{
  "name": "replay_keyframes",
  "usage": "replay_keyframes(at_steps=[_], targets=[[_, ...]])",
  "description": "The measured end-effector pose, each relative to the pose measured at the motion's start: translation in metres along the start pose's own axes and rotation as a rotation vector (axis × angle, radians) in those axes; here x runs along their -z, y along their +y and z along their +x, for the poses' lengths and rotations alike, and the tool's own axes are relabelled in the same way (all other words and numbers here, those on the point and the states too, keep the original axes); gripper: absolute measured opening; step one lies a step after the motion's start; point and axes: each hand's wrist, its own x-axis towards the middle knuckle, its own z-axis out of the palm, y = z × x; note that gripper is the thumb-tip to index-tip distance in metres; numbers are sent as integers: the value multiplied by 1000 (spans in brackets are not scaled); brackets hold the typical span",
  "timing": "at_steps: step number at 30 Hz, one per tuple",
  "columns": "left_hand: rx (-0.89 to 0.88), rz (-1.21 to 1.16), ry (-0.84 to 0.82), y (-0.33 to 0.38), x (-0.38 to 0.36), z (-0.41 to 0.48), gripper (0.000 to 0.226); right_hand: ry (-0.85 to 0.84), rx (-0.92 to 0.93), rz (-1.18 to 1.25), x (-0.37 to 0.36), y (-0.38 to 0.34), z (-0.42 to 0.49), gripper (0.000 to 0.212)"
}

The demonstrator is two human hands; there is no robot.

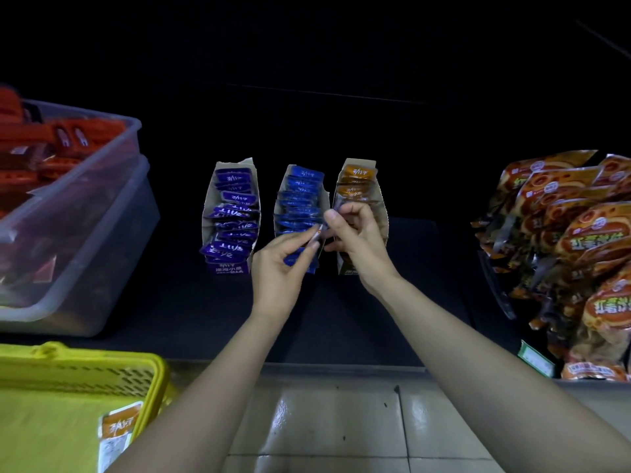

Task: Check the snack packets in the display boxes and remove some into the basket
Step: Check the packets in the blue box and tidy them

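Left hand (278, 268) and right hand (355, 240) pinch 1 thin snack packet (317, 234) over the blue cardboard display box (305, 264); a slip likely misfiles it.

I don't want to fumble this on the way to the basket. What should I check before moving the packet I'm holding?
1. Grip: left hand and right hand both pinch the packet: ok.
2. Packet print checked: it is edge-on to the camera: cannot tell.
3. Basket open: yellow basket at lower left, top uncovered: ok.
4. Room inside: one orange packet lies there, bare floor beside it: ok.
5. Blue box left tidy: its packets stand in a row: ok.
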Motion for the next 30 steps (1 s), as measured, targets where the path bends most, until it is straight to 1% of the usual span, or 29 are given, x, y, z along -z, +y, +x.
replay_keyframes(at_steps=[1, 3, 6, 9, 12, 14, 16, 19, 22, 24, 30], targets=[[-52, 84, 4, -1, 0, 0, 28, -8, 3, 1, -1, -1, 0, 27], [-119, 194, 6, -4, 1, 0, 32, -17, -4, 2, -2, -1, 0, 22], [-134, 263, -36, -7, 1, -2, 41, 21, -47, 9, -2, 1, 2, 13], [-141, 348, -57, -12, 2, -7, 43, 90, -27, -58, -1, 5, 4, 17], [-74, 416, -8, -20, 7, -10, 40, 217, 55, -98, 5, 8, 8, 22], [7, 513, 12, -25, 10, -12, 38, 308, 127, -123, 11, 8, 12, 25], [64, 603, -40, -30, 12, -15, 39, 333, 181, -116, 14, 6, 14, 26], [73, 650, -117, -36, 13, -19, 41, 255, 214, -135, 9, 7, 13, 26], [76, 666, -98, -36, 14, -19, 42, 111, 230, -222, 2, 14, 7, 27], [73, 675, -89, -36, 14, -18, 41, 61, 237, -283, 0, 19, 4, 24], [67, 681, -111, -39, 17, -18, 39, -36, 327, -605, -3, 32, 7, 14]])
